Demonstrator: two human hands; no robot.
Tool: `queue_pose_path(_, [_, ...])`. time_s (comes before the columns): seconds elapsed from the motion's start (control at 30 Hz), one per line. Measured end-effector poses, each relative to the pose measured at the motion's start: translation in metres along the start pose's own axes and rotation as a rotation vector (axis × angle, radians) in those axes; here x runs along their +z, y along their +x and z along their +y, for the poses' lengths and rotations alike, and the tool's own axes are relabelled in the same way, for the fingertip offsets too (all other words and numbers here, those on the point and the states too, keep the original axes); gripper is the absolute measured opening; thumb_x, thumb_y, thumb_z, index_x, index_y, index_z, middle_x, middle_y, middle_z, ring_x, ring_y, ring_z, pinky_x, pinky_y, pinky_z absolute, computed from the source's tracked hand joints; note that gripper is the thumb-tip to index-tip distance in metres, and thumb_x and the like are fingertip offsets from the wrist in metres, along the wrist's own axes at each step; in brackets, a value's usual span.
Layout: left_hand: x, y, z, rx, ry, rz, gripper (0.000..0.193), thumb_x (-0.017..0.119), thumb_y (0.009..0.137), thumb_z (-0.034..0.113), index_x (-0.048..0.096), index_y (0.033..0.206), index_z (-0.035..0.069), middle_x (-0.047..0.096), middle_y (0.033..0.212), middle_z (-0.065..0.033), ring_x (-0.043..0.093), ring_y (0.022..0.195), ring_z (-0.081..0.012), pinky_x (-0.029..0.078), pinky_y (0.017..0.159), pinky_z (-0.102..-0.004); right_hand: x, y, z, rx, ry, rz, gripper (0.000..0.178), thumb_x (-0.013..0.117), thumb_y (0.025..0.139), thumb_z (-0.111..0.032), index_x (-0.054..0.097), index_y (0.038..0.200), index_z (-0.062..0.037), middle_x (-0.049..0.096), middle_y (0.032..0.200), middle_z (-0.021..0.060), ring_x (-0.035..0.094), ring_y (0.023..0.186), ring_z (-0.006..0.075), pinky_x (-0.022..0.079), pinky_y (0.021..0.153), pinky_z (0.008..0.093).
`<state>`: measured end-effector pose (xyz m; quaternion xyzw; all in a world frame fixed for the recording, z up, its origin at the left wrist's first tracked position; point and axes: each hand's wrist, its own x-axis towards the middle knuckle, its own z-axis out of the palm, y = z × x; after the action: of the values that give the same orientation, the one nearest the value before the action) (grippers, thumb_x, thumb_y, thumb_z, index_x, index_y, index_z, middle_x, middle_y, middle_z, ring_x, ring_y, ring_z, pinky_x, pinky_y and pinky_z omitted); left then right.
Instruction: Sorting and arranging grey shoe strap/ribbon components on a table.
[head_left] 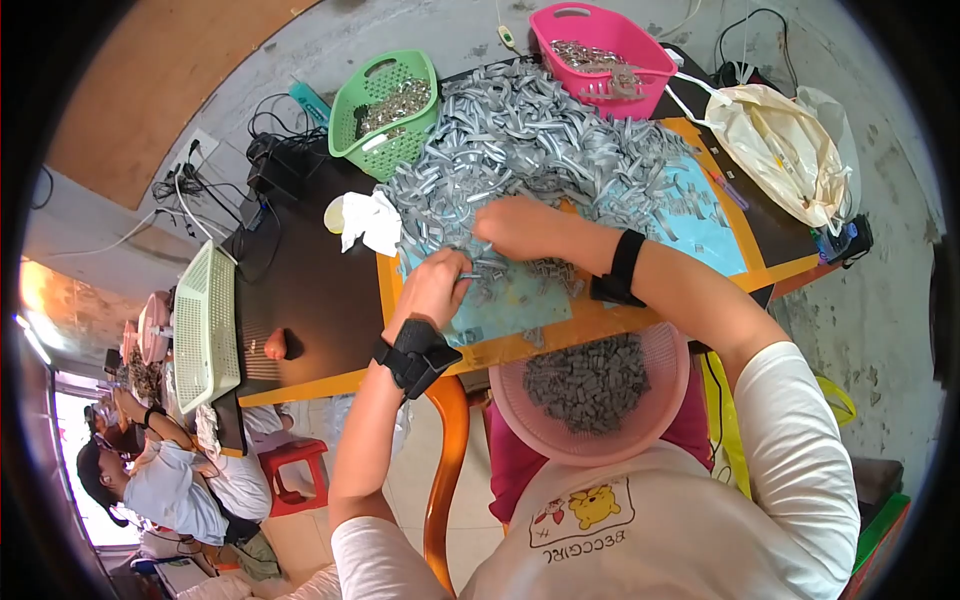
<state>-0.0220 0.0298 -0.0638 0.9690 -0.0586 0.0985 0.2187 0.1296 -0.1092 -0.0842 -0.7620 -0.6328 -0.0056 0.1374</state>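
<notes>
Grey strips (530,130) heaped at 12 o'clock on the table (320,300); judged light, pliable; pinch mid-length. Left hand (433,285): grip nearly closed, hold uncertain. Right hand (520,228): fingertips hidden, cannot tell.

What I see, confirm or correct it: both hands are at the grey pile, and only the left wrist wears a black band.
Not right about the bands: the head view shows two, a left wrist band and a right wrist band, both black. The left hand and right hand are indeed at the grey pile.
</notes>
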Motion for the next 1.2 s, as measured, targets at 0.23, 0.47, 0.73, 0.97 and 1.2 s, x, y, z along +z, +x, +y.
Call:
queue_pose_path(0.23, [-0.016, -0.002, 0.013, -0.084, -0.053, 0.106, 0.013, 0.064, 0.070, -0.004, 0.059, 0.081, 0.000, 0.061, 0.074, -0.0125, 0.060, 0.065, -0.0261, 0.047, 0.060, -0.0336, -0.058, -0.040, 0.003, 0.047, 0.373, 0.107, 0.011, 0.063, 0.072, -0.013, 0.060, 0.076, -0.0032, 0.060, 0.066, 0.0106, 0.060, 0.063, 0.0276, 0.046, 0.059, 0.0367])
queue_pose_path(0.47, [0.004, -0.052, 0.090, 0.318, -0.343, -0.091, 0.023, 0.064, 0.079, 0.002, 0.063, 0.102, 0.003, 0.062, 0.093, -0.0127, 0.063, 0.082, -0.0259, 0.050, 0.070, -0.0333, -0.068, -0.149, -0.060, -0.161, 0.506, -0.204, 0.015, 0.061, 0.081, -0.019, 0.060, 0.087, -0.0046, 0.061, 0.083, 0.0110, 0.059, 0.077, 0.0296, 0.047, 0.066, 0.0397])
queue_pose_path(0.73, [0.015, -0.053, 0.086, -0.007, -0.156, -0.259, 0.026, 0.063, 0.080, 0.005, 0.061, 0.107, 0.007, 0.058, 0.093, -0.0127, 0.061, 0.090, -0.0286, 0.050, 0.075, -0.0358, -0.068, -0.200, -0.060, 0.140, 0.500, -0.139, 0.014, 0.063, 0.081, -0.017, 0.060, 0.087, -0.0049, 0.060, 0.077, 0.0113, 0.059, 0.073, 0.0297, 0.046, 0.063, 0.0378])
queue_pose_path(0.97, [0.025, -0.032, 0.067, -0.190, -0.408, -0.163, 0.022, 0.061, 0.083, 0.001, 0.064, 0.104, 0.004, 0.062, 0.103, -0.0100, 0.063, 0.084, -0.0189, 0.050, 0.069, -0.0305, -0.053, -0.186, -0.058, 0.299, 0.530, 0.131, 0.013, 0.062, 0.079, -0.014, 0.060, 0.088, -0.0047, 0.059, 0.074, 0.0106, 0.059, 0.069, 0.0298, 0.045, 0.061, 0.0385])
queue_pose_path(1.2, [0.031, -0.014, 0.072, -0.297, -0.954, 0.021, 0.015, 0.058, 0.087, 0.001, 0.067, 0.099, -0.003, 0.058, 0.113, -0.0091, 0.058, 0.081, -0.0113, 0.047, 0.064, -0.0230, -0.035, -0.145, -0.075, 0.364, 0.712, 0.362, 0.017, 0.064, 0.081, -0.010, 0.061, 0.097, -0.0026, 0.063, 0.075, 0.0090, 0.061, 0.062, 0.0188, 0.046, 0.055, 0.0290])
